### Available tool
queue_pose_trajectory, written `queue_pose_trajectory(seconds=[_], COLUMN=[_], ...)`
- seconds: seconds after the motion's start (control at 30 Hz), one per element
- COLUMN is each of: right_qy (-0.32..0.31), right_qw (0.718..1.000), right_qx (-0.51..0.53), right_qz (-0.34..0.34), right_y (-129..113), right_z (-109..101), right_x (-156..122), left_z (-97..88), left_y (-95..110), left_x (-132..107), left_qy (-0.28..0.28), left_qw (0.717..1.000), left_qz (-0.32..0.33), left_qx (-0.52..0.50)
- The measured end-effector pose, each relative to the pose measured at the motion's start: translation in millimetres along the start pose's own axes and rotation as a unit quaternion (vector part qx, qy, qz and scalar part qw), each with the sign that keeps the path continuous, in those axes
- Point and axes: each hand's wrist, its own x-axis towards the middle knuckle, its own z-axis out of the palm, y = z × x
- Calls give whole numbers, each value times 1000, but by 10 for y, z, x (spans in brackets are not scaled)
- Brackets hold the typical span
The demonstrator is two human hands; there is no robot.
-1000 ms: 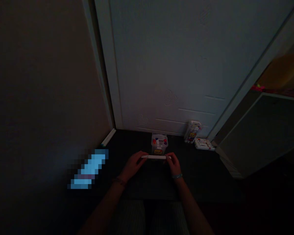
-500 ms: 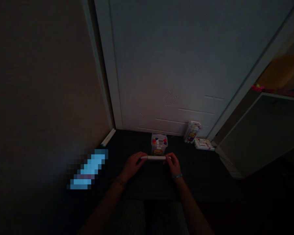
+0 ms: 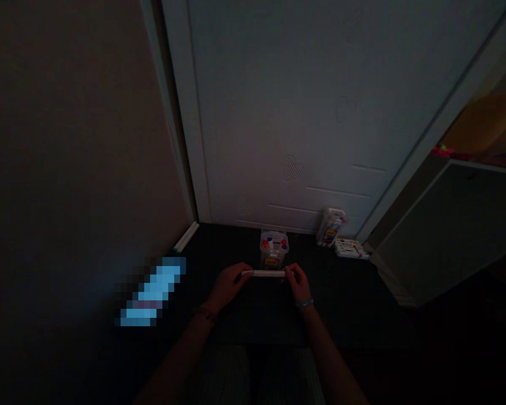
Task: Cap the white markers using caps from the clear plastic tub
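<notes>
The room is very dark. My left hand (image 3: 228, 286) and my right hand (image 3: 297, 283) each pinch one end of a thin white stick-like object (image 3: 265, 273), held level above the dark floor. Just beyond it stands a small clear tub (image 3: 274, 250) with coloured caps inside, close to a pale door (image 3: 303, 112). A bracelet sits on each wrist.
A second clear container (image 3: 331, 226) leans against the door at the right, with a flat set of coloured items (image 3: 351, 248) beside it. A white strip (image 3: 186, 237) lies along the left wall. A blurred blue patch (image 3: 152, 292) lies at the left. A cabinet (image 3: 447, 236) stands at the right.
Both hands and the white stick have dropped very slightly toward me. Nothing else has moved.
</notes>
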Motion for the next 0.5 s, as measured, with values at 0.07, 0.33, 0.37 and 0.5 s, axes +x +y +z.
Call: queue_pose_trajectory(seconds=[0.07, 0.33, 0.37, 0.5], right_qy=[0, -1, 0, 3], right_qw=[1000, 1000, 1000, 1000], right_qx=[0, -11, -14, -28], right_qz=[0, 0, -3, -14], right_y=[-4, 1, 4, -3], right_z=[2, 4, 5, 3], right_x=[0, 3, 2, -3], left_z=[-2, -7, -7, -3], left_y=[4, 5, -1, -20], left_x=[1, 4, 5, 1], left_qy=[-2, 1, -1, -6], left_qw=[1000, 1000, 1000, 1000], left_qz=[-2, 5, 5, 0], left_qx=[-2, -1, 2, 18])
